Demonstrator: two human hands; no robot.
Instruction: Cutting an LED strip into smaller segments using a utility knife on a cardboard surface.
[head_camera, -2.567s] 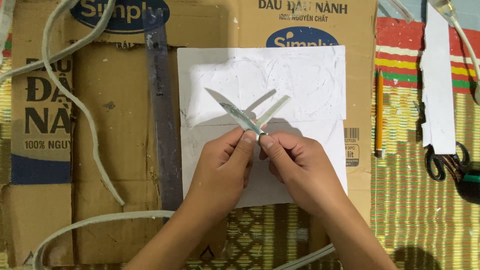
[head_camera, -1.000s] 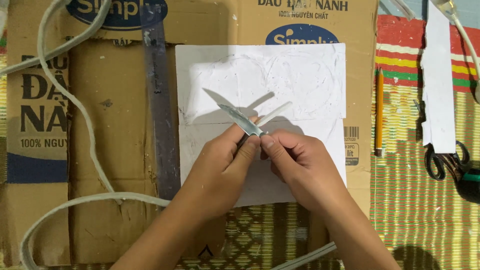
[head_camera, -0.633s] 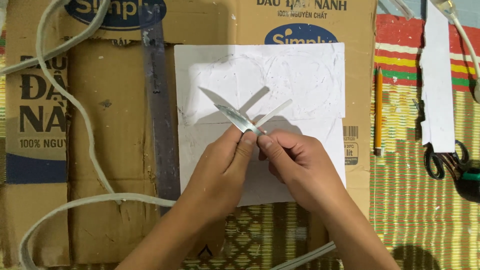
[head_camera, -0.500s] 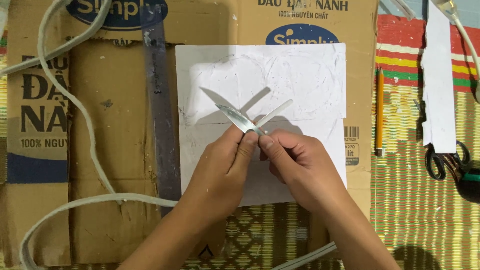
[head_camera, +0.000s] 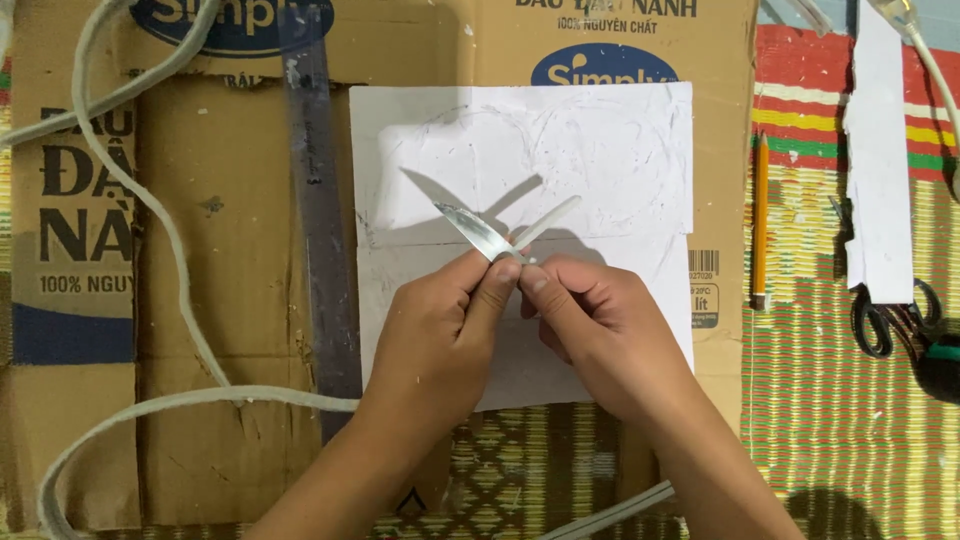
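Seen from above, a woven mat (head_camera: 850, 400) striped in green, yellow and red covers the floor, and a large flattened cardboard box (head_camera: 200, 300) lies across most of it. A white sheet (head_camera: 600, 150), scuffed with faint curved scratches, rests on the cardboard near the middle. A thick pale cord (head_camera: 150, 230) loops over the cardboard's left part, and a long dark metal ruler (head_camera: 320, 250) lies upright along the sheet's left edge. At the far right a narrow white strip (head_camera: 880, 170) partly covers black-handled scissors (head_camera: 885, 320), with a pencil (head_camera: 761, 220) between them and the sheet. Both hands meet above the sheet. The left hand (head_camera: 440, 340) pinches the base of a small, shiny blade (head_camera: 475, 228) between thumb and fingertips, its point angled up and to the left. The right hand (head_camera: 600, 340) closes its grip tight around the lower end of a thin pale stick (head_camera: 545, 222), which slants up to the right and meets the blade right at the fingertips. The likely risk is a cut: both fingertips sit touching the bare metal, so a slip or a hard push could drive the edge into skin. The thin stick might also snap under pressure. A looser danger is the cord, which could snag a forearm and jolt the blade.
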